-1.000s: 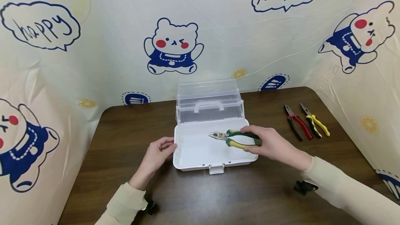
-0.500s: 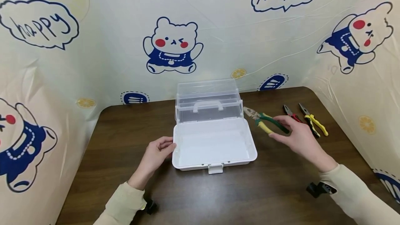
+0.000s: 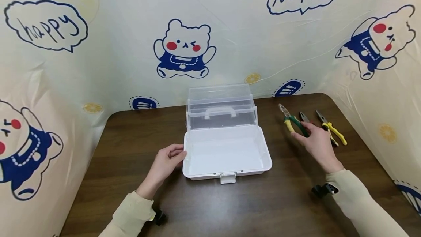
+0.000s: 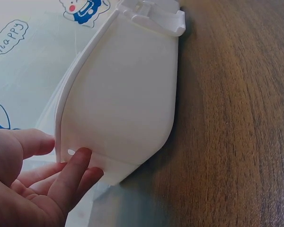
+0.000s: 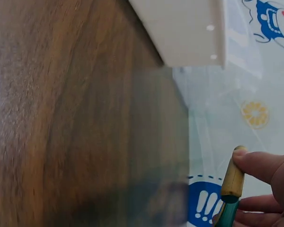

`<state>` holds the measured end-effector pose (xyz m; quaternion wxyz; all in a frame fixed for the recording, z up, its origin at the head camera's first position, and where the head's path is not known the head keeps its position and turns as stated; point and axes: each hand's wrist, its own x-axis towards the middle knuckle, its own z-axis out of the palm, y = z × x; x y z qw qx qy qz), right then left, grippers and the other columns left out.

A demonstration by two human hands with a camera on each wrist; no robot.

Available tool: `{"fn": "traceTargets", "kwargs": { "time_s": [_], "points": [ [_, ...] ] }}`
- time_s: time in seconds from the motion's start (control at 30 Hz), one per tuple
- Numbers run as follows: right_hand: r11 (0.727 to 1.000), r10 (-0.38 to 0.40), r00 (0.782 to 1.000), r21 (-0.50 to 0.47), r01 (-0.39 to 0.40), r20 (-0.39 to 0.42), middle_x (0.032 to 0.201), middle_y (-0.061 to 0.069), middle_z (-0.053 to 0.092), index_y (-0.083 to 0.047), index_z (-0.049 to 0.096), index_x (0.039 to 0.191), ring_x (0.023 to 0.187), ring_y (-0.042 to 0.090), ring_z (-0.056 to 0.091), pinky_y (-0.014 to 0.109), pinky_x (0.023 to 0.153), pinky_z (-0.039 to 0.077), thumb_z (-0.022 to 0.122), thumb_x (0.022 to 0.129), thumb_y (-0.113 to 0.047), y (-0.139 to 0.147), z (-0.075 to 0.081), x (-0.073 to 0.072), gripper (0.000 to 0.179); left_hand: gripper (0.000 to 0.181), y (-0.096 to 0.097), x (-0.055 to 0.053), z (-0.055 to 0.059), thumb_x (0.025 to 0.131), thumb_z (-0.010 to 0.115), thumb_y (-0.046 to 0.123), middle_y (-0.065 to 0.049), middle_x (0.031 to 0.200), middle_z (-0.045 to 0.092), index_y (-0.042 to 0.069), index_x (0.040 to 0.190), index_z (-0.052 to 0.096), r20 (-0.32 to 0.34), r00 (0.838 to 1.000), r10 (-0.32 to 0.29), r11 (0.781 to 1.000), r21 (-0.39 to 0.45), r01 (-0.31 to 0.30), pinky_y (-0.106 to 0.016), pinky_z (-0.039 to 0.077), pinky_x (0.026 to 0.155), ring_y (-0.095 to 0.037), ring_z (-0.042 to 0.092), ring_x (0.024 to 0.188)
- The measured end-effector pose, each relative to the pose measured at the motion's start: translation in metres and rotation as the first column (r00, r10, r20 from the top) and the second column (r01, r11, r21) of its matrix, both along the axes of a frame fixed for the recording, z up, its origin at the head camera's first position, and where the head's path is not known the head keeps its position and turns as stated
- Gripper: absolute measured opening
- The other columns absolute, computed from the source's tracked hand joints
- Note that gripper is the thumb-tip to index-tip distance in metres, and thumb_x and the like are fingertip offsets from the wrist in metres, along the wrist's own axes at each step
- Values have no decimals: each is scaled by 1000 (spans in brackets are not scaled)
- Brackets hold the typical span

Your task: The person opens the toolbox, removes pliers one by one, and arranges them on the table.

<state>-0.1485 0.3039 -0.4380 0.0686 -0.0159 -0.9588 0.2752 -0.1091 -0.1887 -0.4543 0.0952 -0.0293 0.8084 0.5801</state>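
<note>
A white toolbox stands on the table with its clear lid raised at the back. My left hand pinches the box's left rim; in the left wrist view the thumb is at the rim and the fingers touch the outer wall. Over the table right of the box, my right hand grips green-and-yellow combination pliers by the handles, their jaws pointing away from me. The right wrist view shows the thumb on the yellow handle.
Yellow-and-black needle-nose pliers lie on the right of the brown table. Beside them are red-handled pliers, mostly hidden by my right hand. A printed curtain encloses the table's back and sides.
The right hand has carried the combination pliers from over the box to the right, and their jaws have turned from leftward to away from me. The left hand stays at the box.
</note>
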Motion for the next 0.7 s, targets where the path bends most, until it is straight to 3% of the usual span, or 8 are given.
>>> {"fn": "traceTargets", "kwargs": {
  "time_s": [0.23,0.43,0.7],
  "points": [
    [1000,-23,998,-19,24,63,127,37,64,11,61,134,101,47,62,55,79,54,77,95,-34,-7,-19,-14,62,33,0,1,1,100,70,10,-21,120,74,-3,130,67,7,1000,6,1000,-13,-6,-37,64,84,-24,74,99],
    [999,-30,992,33,26,122,128,40,61,17,58,133,109,53,62,66,93,52,75,96,-30,-12,-33,-24,62,31,2,0,1,100,70,9,-21,120,74,-3,129,67,4,1000,12,1000,-14,-12,-38,64,84,-24,74,99],
    [995,-57,992,92,47,108,116,42,64,20,59,125,98,53,64,69,87,52,77,95,-24,-16,-38,-23,57,31,4,2,1,100,70,8,-23,119,74,-6,128,67,-11,1000,7,1000,-10,-7,-37,64,83,-21,74,97]
  ]
}}
